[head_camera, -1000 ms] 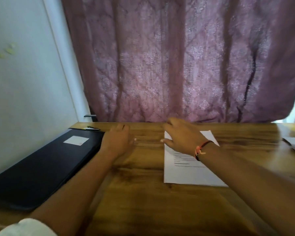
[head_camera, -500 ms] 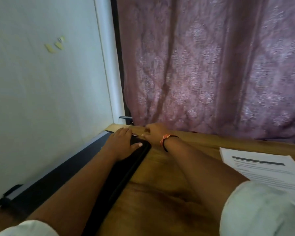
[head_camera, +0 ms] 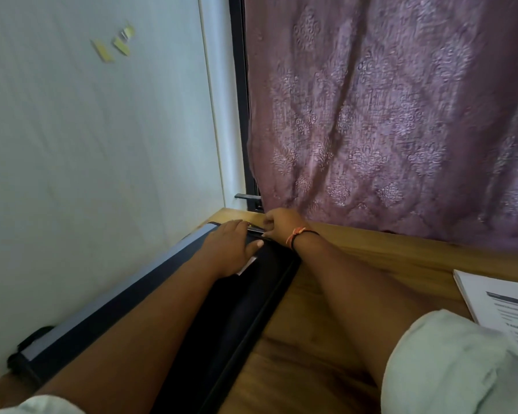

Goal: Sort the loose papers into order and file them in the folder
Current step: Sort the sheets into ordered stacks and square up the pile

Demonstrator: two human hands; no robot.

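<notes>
Head view. The black zip folder (head_camera: 251, 309) lies under the left hand (head_camera: 225, 252), which rests flat on its cover near the far end, fingers straight. The folder's long axis runs from the person's body away to the far corner of the table (head_camera: 356, 294). The right hand (head_camera: 278, 224), just beyond the left fingertips, curls its fingers in a pinch on a small metal tab, apparently the zip pull (head_camera: 256, 230); it is the nearer hand to that corner. The loose papers (head_camera: 506, 312) lie well to the right of both hands, untouched. Judged step: opening the zip along the folder's edge.
</notes>
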